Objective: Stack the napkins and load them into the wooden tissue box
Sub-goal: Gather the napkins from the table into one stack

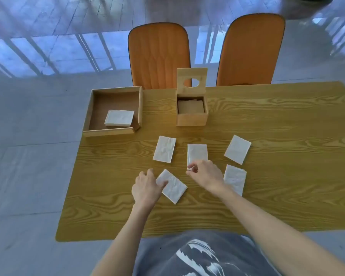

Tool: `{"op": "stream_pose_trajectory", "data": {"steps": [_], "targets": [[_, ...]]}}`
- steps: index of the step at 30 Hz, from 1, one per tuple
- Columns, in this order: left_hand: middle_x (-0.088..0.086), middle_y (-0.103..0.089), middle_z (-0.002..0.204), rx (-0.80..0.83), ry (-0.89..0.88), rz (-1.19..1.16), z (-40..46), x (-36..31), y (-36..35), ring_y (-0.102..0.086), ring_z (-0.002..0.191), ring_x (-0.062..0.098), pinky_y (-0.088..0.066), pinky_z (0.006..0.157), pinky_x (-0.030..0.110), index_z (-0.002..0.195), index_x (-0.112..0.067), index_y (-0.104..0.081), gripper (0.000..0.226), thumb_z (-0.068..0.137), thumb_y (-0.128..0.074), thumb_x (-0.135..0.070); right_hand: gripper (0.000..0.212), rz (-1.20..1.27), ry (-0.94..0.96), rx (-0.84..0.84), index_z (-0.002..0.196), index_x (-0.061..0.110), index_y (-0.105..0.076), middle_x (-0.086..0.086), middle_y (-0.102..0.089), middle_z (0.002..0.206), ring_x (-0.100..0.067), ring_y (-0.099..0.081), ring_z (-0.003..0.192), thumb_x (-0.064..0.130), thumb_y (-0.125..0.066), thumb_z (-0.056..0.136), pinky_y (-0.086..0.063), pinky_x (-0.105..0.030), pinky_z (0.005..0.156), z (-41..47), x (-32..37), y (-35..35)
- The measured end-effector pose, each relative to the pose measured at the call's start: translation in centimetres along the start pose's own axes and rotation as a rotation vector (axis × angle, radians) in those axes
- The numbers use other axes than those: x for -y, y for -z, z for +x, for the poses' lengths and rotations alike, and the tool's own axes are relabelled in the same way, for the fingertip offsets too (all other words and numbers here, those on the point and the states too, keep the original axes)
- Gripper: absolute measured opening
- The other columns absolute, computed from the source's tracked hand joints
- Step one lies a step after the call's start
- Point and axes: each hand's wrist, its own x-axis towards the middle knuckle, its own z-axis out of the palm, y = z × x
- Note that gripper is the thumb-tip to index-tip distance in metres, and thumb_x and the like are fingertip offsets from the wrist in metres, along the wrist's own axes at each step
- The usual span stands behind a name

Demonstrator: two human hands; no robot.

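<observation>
Several folded white napkins lie loose on the wooden table [267,176]. My left hand [147,186] rests on the near-left napkin [173,188], thumb and fingers on its left corner. My right hand [205,174] pinches the near edge of the middle napkin [197,153]. Other napkins lie at the upper left [164,149], upper right [237,149] and near right [235,179]. The wooden tissue box [191,118] stands behind them, its lid [192,80] with an oval hole raised upright. The inside of the box looks brown; I cannot tell what is in it.
A shallow wooden tray [92,110] at the table's back left holds a stack of white napkins [119,118]. Two orange chairs [158,54] [251,50] stand behind the far edge. The table's left edge runs close to the tray.
</observation>
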Motion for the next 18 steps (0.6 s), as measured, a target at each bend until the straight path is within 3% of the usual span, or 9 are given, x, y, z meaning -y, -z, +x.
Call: {"op": "stream_pose_trajectory", "data": {"steps": [10, 13, 16, 18], "targets": [[0.004, -0.050, 0.113, -0.029, 0.155, -0.067, 0.6, 0.5, -1.7, -0.052, 0.106, 0.026, -0.042, 0.086, 0.037, 0.106, -0.022, -0.060, 0.046, 0.075, -0.070, -0.056, 0.029, -0.204, 0.117, 0.116, 0.121, 0.023, -0.066, 0.002, -0.070, 0.113, -0.017, -0.066, 0.103, 0.033, -0.064, 0.093, -0.052, -0.030, 0.076, 1.4, 1.4, -3.6], [0.002, -0.053, 0.108, -0.020, 0.168, -0.229, 0.6, 0.9, -1.8, -0.056, 0.102, 0.025, -0.047, 0.084, 0.037, 0.100, -0.023, -0.062, 0.033, 0.077, -0.071, -0.045, 0.026, -0.208, 0.125, 0.121, 0.116, 0.023, -0.069, 0.002, -0.072, 0.110, -0.017, -0.066, 0.101, 0.034, -0.064, 0.093, -0.055, -0.030, 0.076, 2.1, 2.0, -3.9], [-0.003, -0.063, 0.099, -0.026, 0.179, -0.468, 0.5, 1.6, -1.5, -0.061, 0.091, 0.018, -0.045, 0.065, 0.030, 0.093, -0.023, -0.060, 0.020, 0.080, -0.073, -0.029, 0.028, -0.121, 0.047, 0.064, 0.115, 0.022, -0.070, 0.003, -0.073, 0.108, -0.018, -0.067, 0.101, 0.037, -0.065, 0.092, -0.057, -0.033, 0.076, 3.4, 2.8, -3.8], [-0.002, -0.068, 0.096, -0.048, 0.229, -0.642, 0.3, 1.9, -1.0, -0.063, 0.085, 0.016, -0.047, 0.062, 0.029, 0.097, -0.020, -0.061, 0.019, 0.082, -0.073, -0.022, 0.033, -0.037, -0.044, 0.000, 0.120, 0.021, -0.067, 0.001, -0.073, 0.109, -0.020, -0.067, 0.103, 0.039, -0.066, 0.092, -0.056, -0.034, 0.077, 4.6, 3.5, -3.5]]}}
